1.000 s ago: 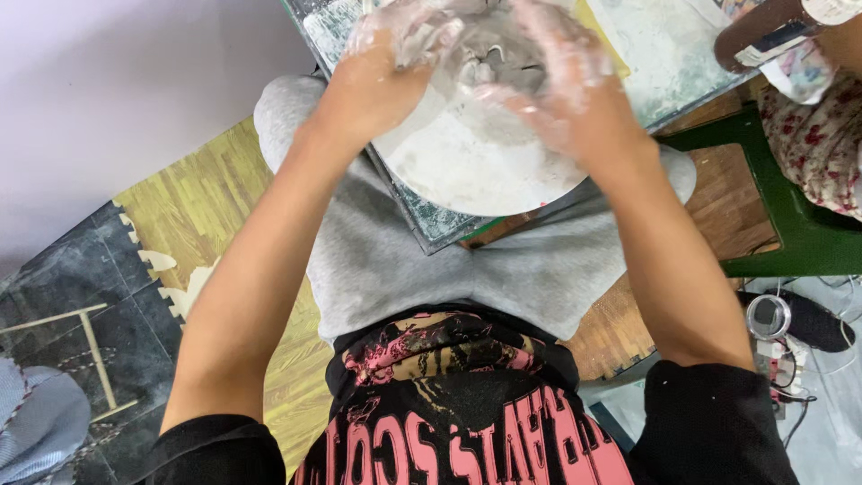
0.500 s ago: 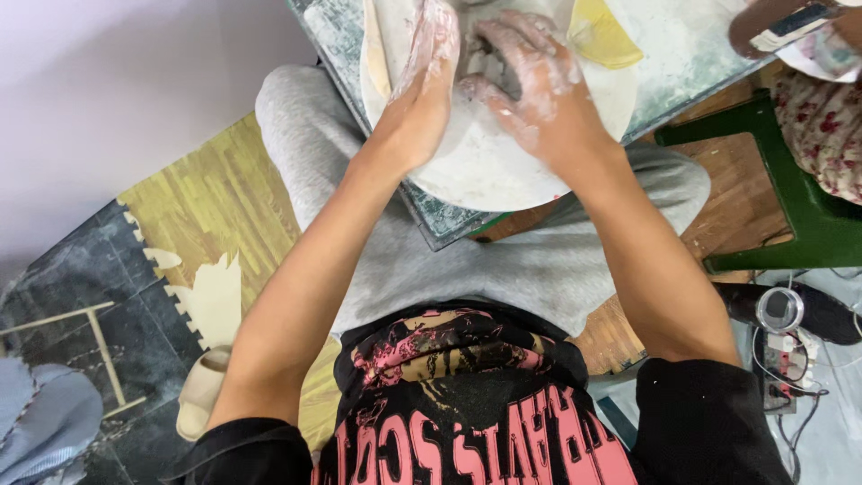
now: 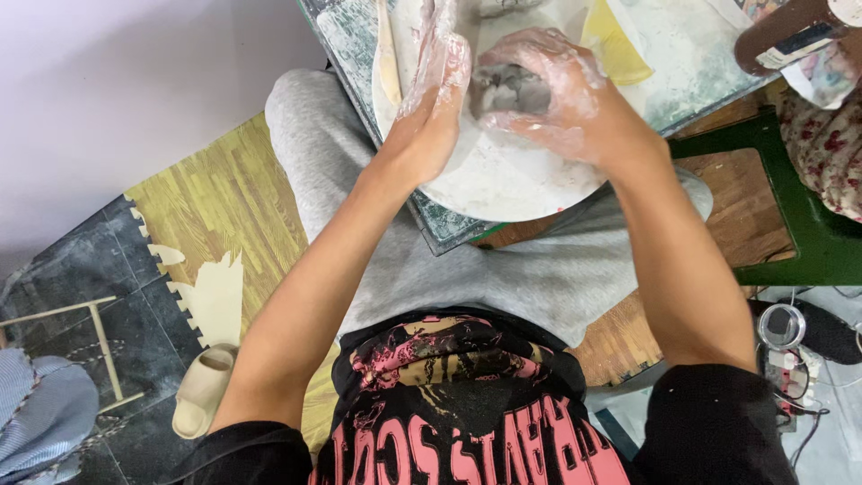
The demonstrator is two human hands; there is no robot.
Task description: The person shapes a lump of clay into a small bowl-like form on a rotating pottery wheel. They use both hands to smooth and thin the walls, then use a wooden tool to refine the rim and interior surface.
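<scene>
Grey clay lump (image 3: 507,88) on round white board (image 3: 503,175) near surface's front edge, cupped by right hand (image 3: 561,99), steadied by flat, open left hand (image 3: 431,108) (probably soft, slippery; best gripped around sides).

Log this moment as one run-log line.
left hand: flat against grey clay lump | right hand: cupped on clay | base: round white board | nearby: wooden tool

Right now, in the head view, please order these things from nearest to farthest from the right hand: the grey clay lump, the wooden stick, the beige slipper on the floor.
Measured from the right hand:
1. Grey clay lump: under its fingers, on the round white board.
2. Wooden stick: at the board's left edge, beyond the left hand.
3. Beige slipper: on the floor, lower left.
</scene>
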